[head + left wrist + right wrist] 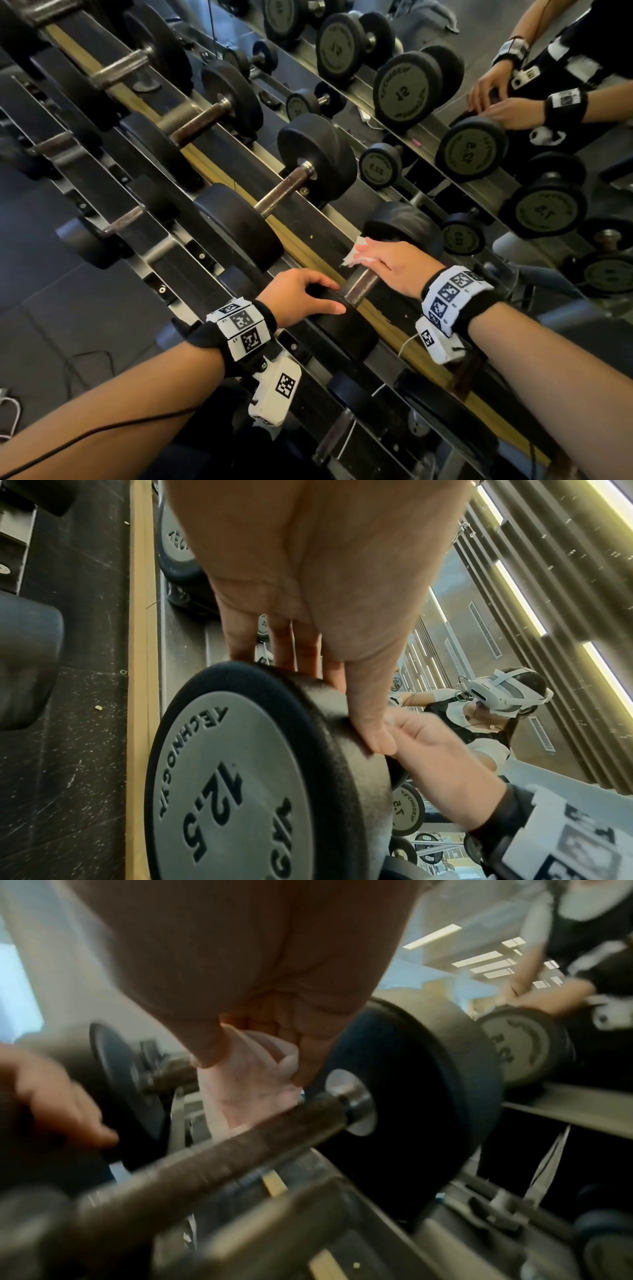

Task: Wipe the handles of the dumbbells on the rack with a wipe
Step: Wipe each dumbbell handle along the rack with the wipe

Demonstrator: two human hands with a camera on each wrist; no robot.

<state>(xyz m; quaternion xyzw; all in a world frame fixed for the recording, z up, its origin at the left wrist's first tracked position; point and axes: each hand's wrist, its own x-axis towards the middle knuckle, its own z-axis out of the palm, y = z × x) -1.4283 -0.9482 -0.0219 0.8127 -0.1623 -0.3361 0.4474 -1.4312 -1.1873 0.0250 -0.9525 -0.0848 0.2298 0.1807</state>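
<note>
On the top rail of the rack (pixel 308 236), the nearest dumbbell lies with its dark knurled handle (pixel 359 286) between two black heads. My left hand (pixel 337 298) grips the near head (pixel 346 330), thumb and fingers curled over its rim; the left wrist view shows that head marked 12.5 (pixel 232 791) under my left hand (pixel 342 704). My right hand (pixel 376 260) lies over the handle near the far head (pixel 404 224), holding a white wipe (pixel 354 255). In the right wrist view my right hand (pixel 253 1069) pinches the crumpled wipe (pixel 246 1102) just above the handle (pixel 240 1153).
Several more dumbbells (pixel 308 164) lie along the same rail to the left, and a lower tier (pixel 120 219) holds others. A mirror (pixel 513 144) behind the rack reflects the dumbbells and my arms. A cable (pixel 89 363) lies on the dark floor.
</note>
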